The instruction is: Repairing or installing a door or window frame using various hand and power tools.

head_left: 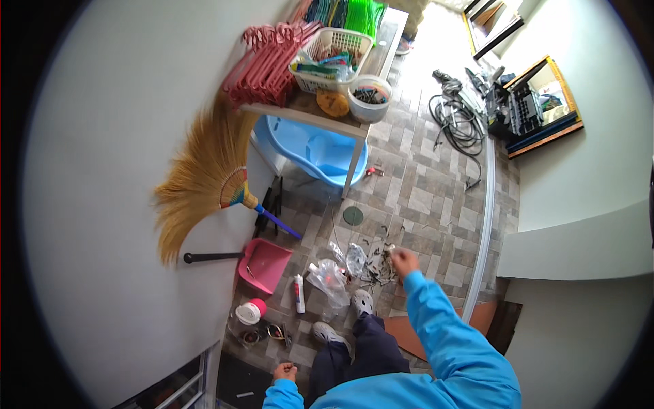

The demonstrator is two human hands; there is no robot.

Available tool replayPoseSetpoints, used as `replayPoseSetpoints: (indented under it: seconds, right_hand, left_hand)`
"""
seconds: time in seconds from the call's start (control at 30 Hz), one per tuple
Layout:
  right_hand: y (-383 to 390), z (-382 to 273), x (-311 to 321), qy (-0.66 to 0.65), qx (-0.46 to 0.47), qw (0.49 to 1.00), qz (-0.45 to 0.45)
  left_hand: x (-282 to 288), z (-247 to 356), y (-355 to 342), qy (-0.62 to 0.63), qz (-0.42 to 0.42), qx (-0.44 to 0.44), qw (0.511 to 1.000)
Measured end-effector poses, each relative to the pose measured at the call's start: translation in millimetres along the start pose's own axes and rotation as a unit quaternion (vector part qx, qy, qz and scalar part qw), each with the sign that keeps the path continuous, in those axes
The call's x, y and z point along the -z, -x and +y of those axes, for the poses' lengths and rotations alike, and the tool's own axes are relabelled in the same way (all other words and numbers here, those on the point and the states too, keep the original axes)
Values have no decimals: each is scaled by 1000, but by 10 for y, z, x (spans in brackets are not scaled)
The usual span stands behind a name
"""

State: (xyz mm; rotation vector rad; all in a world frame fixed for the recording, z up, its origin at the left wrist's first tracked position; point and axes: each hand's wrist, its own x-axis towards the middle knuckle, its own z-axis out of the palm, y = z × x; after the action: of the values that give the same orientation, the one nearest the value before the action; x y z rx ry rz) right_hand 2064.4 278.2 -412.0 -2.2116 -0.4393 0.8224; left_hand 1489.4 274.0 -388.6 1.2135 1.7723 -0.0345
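Note:
My right hand reaches forward over a scatter of small dark scraps on the tiled floor. Its fingers are closed, and something small and pale at their tips is too small to name. Crumpled clear plastic bags lie left of the scraps, with a white sealant tube beside them. Low in the view, next to my leg, my left hand is curled closed. What it holds, if anything, I cannot make out.
A straw broom and a pink dustpan lean along the left wall. Ahead, a table bears hangers, a white basket and a tub, above a blue baby bath. Coiled cables lie far right.

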Motion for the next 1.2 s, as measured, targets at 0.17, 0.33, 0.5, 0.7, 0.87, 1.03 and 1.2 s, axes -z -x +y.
replayPoseSetpoints:
  seconds: [0.17, 0.33, 0.5, 0.7, 0.87, 1.03, 1.2]
  right_hand:
    - [-1119, -2115, 638, -66, 261, 944, 191]
    - [-2032, -3513, 1090, 109, 344, 880, 309]
    - [-2193, -3922, 818, 54, 100, 985, 126]
    - [-2187, -3827, 893, -9, 64, 998, 1]
    - [-1811, -3908, 786, -120, 18, 992, -42]
    - [-1652, -3795, 726, -225, 14, 974, -7]
    - [-1214, -3639, 539, -215, 2, 977, 10]
  left_hand:
    - [-48, 509, 392, 5, 1, 26, 1000]
    - [-119, 487, 695, -17, 31, 43, 998]
    - [-284, -118, 1054, 31, 57, 113, 991]
    - [-447, 87, 1244, 0, 32, 133, 991]
    - [-356, 117, 1182, 20, 37, 124, 991]
    - [-246, 54, 941, 14, 31, 78, 996]
    - [-107, -331, 770, 106, 53, 66, 991]
